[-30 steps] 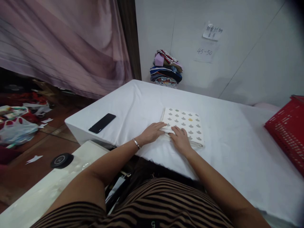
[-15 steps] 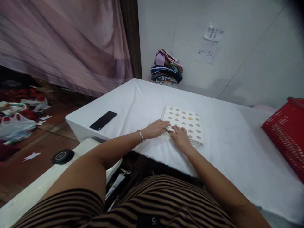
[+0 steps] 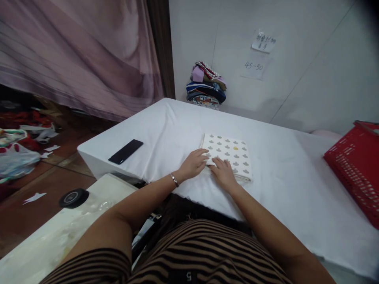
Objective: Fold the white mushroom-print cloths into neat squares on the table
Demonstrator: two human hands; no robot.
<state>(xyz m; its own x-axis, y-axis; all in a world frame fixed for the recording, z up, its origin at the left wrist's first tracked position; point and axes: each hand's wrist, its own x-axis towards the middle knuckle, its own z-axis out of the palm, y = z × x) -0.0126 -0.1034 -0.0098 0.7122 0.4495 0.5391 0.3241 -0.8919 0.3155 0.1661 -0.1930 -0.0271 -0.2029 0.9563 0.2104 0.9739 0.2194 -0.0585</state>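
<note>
A folded white cloth [image 3: 241, 156], printed with rows of grey motifs and a few yellowish ones, lies flat on the white-covered table [image 3: 284, 189]. At its near left corner my left hand [image 3: 193, 163] rests with fingers stretched over the edge; the thumb is hidden. My right hand [image 3: 224, 175] is beside it at the near edge, fingers bent over the top and thumb close to the corner, gripping the cloth there. The two hands are close together, with a small gap between their fingertips. A bracelet [image 3: 174, 180] circles my left wrist.
A black phone [image 3: 126, 151] lies on the table's left part. Against the wall stands a pile of folded clothes [image 3: 205, 88]. A red basket [image 3: 355, 169] is at the right edge. Lower left, a white surface [image 3: 109, 187] carries a round black object [image 3: 74, 198].
My left hand has drawn back slightly from the cloth's corner, its fingers straighter. The raised fold between the hands now looks flatter. The camera view has shifted slightly.
</note>
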